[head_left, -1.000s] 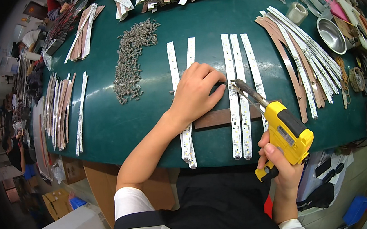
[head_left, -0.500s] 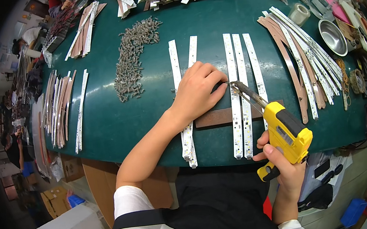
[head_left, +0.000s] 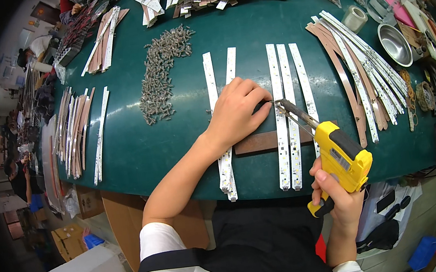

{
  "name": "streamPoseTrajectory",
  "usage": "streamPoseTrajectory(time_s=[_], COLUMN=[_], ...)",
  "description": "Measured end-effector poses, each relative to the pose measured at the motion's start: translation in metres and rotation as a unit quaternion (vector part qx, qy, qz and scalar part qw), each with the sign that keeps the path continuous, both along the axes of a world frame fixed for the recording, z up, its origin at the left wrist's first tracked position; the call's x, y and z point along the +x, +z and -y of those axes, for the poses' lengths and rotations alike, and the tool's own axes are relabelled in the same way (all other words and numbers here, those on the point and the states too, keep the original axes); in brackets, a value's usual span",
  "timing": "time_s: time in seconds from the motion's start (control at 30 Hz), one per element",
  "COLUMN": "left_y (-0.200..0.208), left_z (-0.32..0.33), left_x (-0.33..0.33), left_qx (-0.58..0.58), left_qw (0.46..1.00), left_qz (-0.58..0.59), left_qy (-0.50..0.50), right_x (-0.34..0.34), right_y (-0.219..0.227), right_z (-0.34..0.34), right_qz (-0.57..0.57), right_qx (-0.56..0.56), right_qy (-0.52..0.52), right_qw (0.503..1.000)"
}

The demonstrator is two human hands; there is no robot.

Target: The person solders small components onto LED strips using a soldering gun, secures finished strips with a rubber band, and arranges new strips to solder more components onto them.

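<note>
My right hand [head_left: 341, 200] grips a yellow and black soldering gun [head_left: 341, 151], fingers curled round its handle. The gun's dark tip rests at a narrow white LED strip [head_left: 283, 152], the left one of two lying side by side. My left hand [head_left: 238, 111] is closed in a pinch at this strip's left edge, close to the tip. A small dark part [head_left: 272, 101] shows at its fingertips, too small to make out fully. Beneath my left forearm lie two more LED strips [head_left: 224, 170], partly hidden. Another single LED strip [head_left: 299, 67] lies to the right, behind the gun.
A brown bar [head_left: 256, 142] lies crosswise under the strips. Left of centre is a heap of small grey metal parts [head_left: 160, 78]. Bundles of strips [head_left: 367, 73] lie right, left and at the back. A metal bowl [head_left: 395, 45] and tape roll [head_left: 355, 18] stand at the right.
The fingers of my right hand have drawn in closer round the gun's handle. The gun tip and my left hand's pinch stay at the same spot on the strip. The view has shifted slightly.
</note>
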State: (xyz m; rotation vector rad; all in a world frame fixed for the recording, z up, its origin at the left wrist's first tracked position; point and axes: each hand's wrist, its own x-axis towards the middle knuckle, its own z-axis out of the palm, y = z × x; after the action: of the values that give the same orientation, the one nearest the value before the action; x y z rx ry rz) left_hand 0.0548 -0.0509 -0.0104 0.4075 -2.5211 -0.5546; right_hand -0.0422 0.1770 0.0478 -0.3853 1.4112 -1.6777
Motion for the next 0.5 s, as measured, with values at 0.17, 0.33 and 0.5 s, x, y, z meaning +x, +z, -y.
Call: streamPoseTrajectory(time_s=[0.17, 0.33, 0.5], left_y=[0.000, -0.001, 0.010], left_z=[-0.001, 0.000, 0.000], left_x=[0.001, 0.000, 0.003], left_qx=[0.012, 0.006, -0.003], left_qw=[1.000, 1.000, 1.000], left_qz=[0.005, 0.000, 0.003], left_qy=[-0.001, -0.010, -0.011], right_x=[0.001, -0.004, -0.004], right_y=[0.005, 0.005, 0.005], right_z=[-0.003, -0.016, -0.022], right_qz=[-0.025, -0.011, -0.008], right_qx=[-0.027, -0.064, -0.087], right_qy=[-0.029, -0.067, -0.092], right_qw=[0.999, 0.996, 0.992])
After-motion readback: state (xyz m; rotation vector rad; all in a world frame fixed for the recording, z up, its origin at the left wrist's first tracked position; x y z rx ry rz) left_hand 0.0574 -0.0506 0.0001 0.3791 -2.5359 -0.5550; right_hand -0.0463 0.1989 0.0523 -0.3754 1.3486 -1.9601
